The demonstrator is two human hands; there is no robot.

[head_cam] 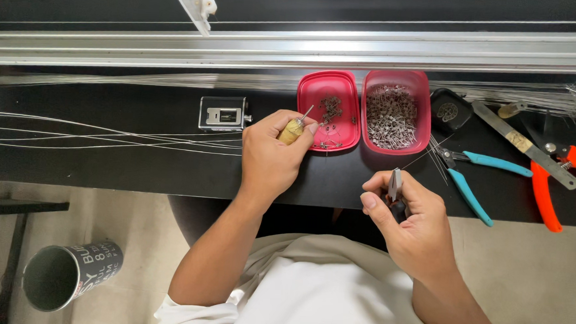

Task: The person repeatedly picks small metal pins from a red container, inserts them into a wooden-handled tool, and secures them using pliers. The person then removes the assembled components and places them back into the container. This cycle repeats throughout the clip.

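White cloth covered the seated person's lap, and just above it the right hand (411, 221) was clamped around small pliers (395, 186), jaws pointing up with a thin wire (419, 157) running from them. Further out, the left hand (272, 156) was closed on a yellow-handled pin tool (294, 128), its tip over the shallow red lid (329, 110) of tiny coils, touching the deeper red tub (397, 111) full of them. To my eye, a slip of that tip might have scattered the coils, or the fine wire might have sprung free. Blue cutters (474, 181) and orange cutters (553, 186) lay to the right on the black bench (104, 165), long wires (72, 134) crossed it, and a metal cup (65, 275) lay on the pale floor.
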